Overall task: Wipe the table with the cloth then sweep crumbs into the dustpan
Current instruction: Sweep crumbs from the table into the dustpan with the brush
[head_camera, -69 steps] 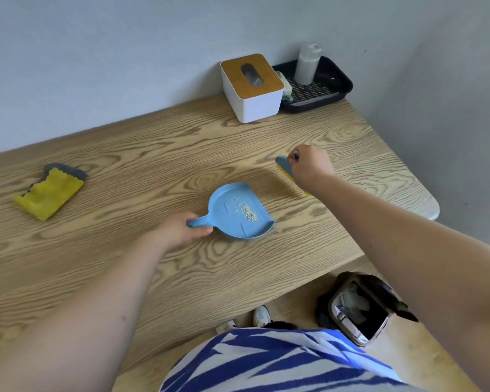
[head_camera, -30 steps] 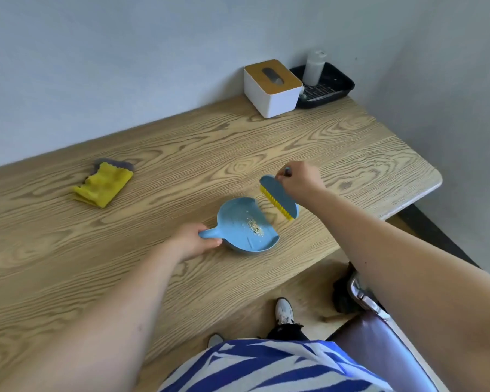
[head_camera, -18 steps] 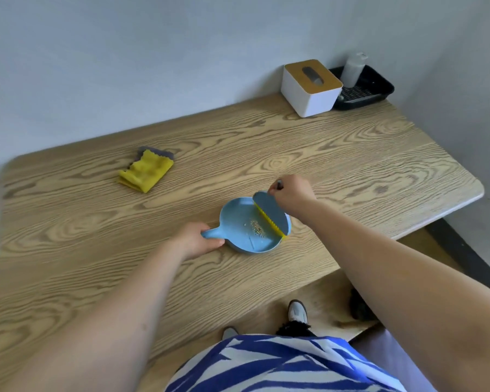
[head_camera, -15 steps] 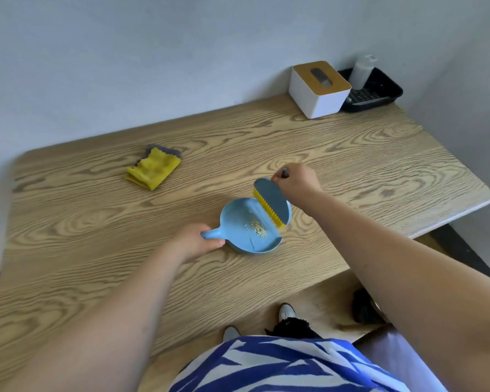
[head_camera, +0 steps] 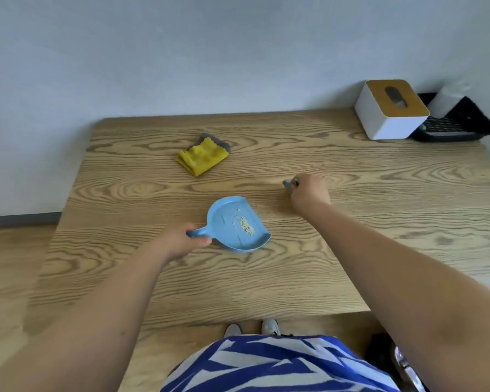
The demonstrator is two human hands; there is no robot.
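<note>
Both arms reach out over the wooden tabletop (head_camera: 351,250). The left hand (head_camera: 178,241) is wrapped around the handle of a light-blue dustpan (head_camera: 235,224), which lies flat at the tabletop's centre with its open edge facing right. The right hand (head_camera: 309,190), knuckles up and set farther right, is closed on a small blue brush (head_camera: 289,184) — only its tip shows past the fingers. A little heap of pale crumbs (head_camera: 245,224) sits inside the pan. The yellow cloth (head_camera: 203,157), folded with a grey layer underneath, lies beyond the dustpan, well apart from both hands. At the far right stand a white tissue box (head_camera: 391,111) with a wooden lid and a black tray (head_camera: 461,125) — no readable writing on either.
</note>
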